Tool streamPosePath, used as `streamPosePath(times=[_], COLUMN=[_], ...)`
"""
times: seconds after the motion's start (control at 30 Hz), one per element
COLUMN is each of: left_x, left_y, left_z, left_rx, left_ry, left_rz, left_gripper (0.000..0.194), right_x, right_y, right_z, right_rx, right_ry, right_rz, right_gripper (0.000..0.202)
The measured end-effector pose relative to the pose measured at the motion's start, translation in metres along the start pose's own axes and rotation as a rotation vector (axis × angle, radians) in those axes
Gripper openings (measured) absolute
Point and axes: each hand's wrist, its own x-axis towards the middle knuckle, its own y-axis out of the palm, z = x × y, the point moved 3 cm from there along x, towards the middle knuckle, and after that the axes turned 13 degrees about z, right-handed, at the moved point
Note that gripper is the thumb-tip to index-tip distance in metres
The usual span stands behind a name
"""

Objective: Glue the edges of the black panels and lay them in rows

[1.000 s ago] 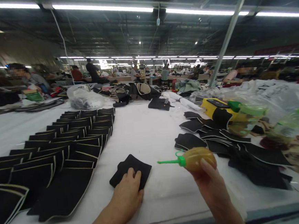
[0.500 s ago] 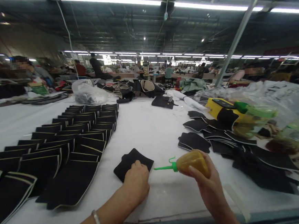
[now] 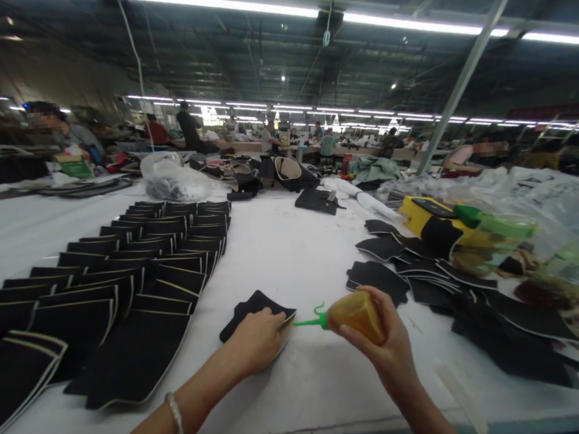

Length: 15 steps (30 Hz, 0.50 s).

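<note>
The left hand [image 3: 256, 340], half closed, seems to pinch the piece [image 3: 243, 312] by its raised edge, thumb hidden; the piece lies on the table [image 3: 289, 244], probably light and pliant, best held there; the right hand [image 3: 388, 339] wraps the bottle [image 3: 348, 311], likely squeezable, nozzle [image 3: 308, 322] near that edge.

The right grip [image 3: 390, 343] holds an amber bottle [image 3: 353, 317].

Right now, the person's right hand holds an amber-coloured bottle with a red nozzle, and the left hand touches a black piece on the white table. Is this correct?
Not fully: the nozzle is green, not red, as the head view shows. The rest is right: the right hand holds the amber-coloured bottle, and the left hand touches a black piece on the white table.
</note>
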Motion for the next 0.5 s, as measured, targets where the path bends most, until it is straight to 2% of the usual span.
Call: streamPosePath(times=[0.3, 0.5], left_x=[0.001, 0.001], left_y=[0.005, 0.006], left_z=[0.003, 0.004], left_rx=[-0.012, -0.033], left_ry=[-0.035, -0.043], left_rz=[-0.009, -0.007], left_gripper=[0.042, 0.044], right_x=[0.018, 0.016], right_y=[0.015, 0.019], right_z=[-0.004, 0.002], right_rx=[-0.364, -0.443], right_ry=[-0.192, -0.254], right_rz=[0.231, 0.277], right_gripper=[0.058, 0.057])
